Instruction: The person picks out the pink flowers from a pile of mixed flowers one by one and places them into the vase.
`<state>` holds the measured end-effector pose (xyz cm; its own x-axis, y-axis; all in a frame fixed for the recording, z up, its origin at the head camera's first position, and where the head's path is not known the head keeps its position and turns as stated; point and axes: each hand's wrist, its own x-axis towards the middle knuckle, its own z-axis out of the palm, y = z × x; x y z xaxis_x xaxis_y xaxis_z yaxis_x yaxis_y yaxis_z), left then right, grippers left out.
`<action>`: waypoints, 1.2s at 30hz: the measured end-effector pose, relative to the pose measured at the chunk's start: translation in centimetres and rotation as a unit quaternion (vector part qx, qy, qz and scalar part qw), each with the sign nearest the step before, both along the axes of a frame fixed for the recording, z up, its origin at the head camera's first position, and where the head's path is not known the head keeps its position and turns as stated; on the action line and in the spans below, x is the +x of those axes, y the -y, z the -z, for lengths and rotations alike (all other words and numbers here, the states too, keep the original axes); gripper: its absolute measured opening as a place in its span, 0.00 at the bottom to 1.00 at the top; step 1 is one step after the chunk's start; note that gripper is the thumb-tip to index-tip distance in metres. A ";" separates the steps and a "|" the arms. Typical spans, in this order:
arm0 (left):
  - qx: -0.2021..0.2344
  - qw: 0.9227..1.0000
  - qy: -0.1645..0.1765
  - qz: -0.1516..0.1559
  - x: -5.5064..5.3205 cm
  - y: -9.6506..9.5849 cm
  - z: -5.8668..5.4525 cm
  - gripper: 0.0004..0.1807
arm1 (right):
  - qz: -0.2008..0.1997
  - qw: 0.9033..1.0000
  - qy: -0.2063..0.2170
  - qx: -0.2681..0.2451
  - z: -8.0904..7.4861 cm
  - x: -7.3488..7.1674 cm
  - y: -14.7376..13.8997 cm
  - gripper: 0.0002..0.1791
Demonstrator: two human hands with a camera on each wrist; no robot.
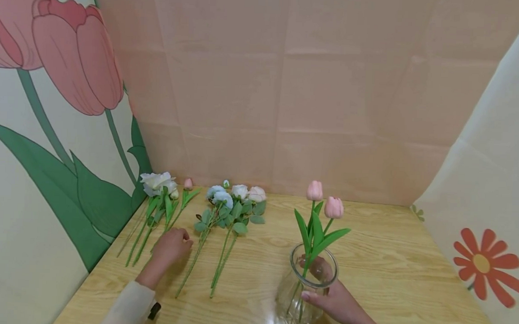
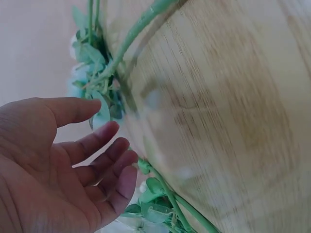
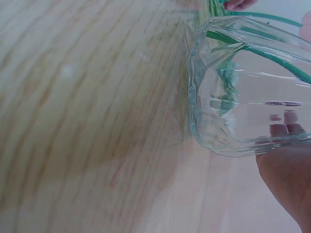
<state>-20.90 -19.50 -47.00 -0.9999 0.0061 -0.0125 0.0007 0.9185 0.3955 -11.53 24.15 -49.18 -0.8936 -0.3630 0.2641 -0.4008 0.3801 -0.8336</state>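
Observation:
My right hand (image 1: 338,299) grips the neck of a clear glass vase (image 1: 286,296), its thumb on the near side and fingers round the far side. Two pink tulips (image 1: 334,208) with green leaves stand in the vase, their stems reaching down inside the glass. Over the stems of the left-hand flowers hovers my left hand (image 1: 172,248). In the left wrist view that hand (image 2: 68,165) has loosely bent fingers and nothing between them. A single pink tulip (image 1: 188,184) lies just beyond it, beside a white flower (image 1: 157,183) with long green stems.
Mid-table lie blue flowers (image 1: 222,198), a white rose (image 1: 240,192) and a pale pink rose (image 1: 257,194), stems toward me. A pink backdrop (image 1: 283,96) rises behind the wooden table (image 1: 380,261). Printed flower sheets flank both sides.

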 end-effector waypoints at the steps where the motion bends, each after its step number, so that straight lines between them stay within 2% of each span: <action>1: -0.002 1.000 0.000 -0.001 0.0 0.1 0.0 0.14 | -0.001 1.000 0.003 -0.003 0.0 0.0 0.0 0.39; 5: -0.005 1.000 0.003 -0.008 -0.3 0.3 0.0 0.16 | -0.004 1.000 0.013 -0.013 0.0 0.0 0.0 0.39; 13: -0.010 1.000 0.004 -0.029 -1.2 1.0 0.3 0.19 | -0.004 1.000 0.006 -0.009 0.0 0.1 -0.1 0.39; 24: -0.024 0.999 0.000 -0.032 -1.8 2.0 0.7 0.18 | -0.009 1.000 0.008 -0.015 -0.2 0.2 0.1 0.39; 36: -0.027 0.999 0.010 -0.045 -3.2 2.0 0.9 0.20 | -0.006 1.000 0.003 -0.012 -0.3 0.1 0.1 0.39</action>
